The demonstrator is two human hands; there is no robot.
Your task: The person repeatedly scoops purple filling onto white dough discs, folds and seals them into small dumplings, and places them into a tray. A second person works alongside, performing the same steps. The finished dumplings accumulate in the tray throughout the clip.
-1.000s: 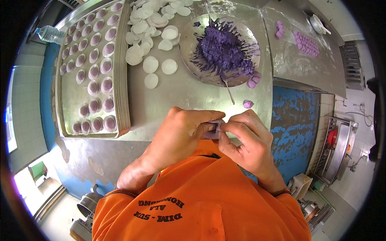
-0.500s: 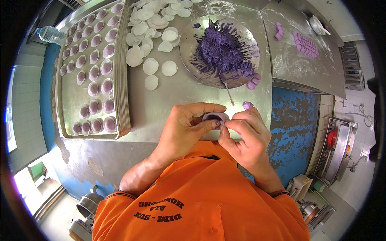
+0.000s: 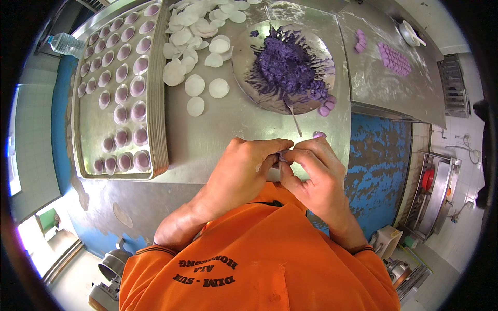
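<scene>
A small purple bun of dough [image 3: 282,155] sits between my two hands, over the table's front edge and mostly hidden by the fingers. My left hand [image 3: 239,167] cups it from the left, fingers curled round. My right hand [image 3: 317,171] pinches its edge between thumb and forefinger. Just beyond the right knuckles a lilac dough ball [image 3: 319,135] lies on the steel table [image 3: 233,127]. Farther back, a round metal dish [image 3: 244,83] holds a heap of sticky dark purple filling [image 3: 290,65]. A metal utensil's handle [image 3: 296,124] sticks out over the near rim.
On the left, a stack of metal trays [image 3: 160,129] carries rows of lilac buns [image 3: 121,113] in paper cups. White paper rounds [image 3: 195,85] are scattered beside it. Several dough pieces [image 3: 327,106] touch the dish's right side; more dough pieces [image 3: 394,58] lie on the floured right-hand table [image 3: 384,93].
Both hands have drawn closer together around the dough. Its open rim with dark filling showed before; now the fingers cover most of it.
</scene>
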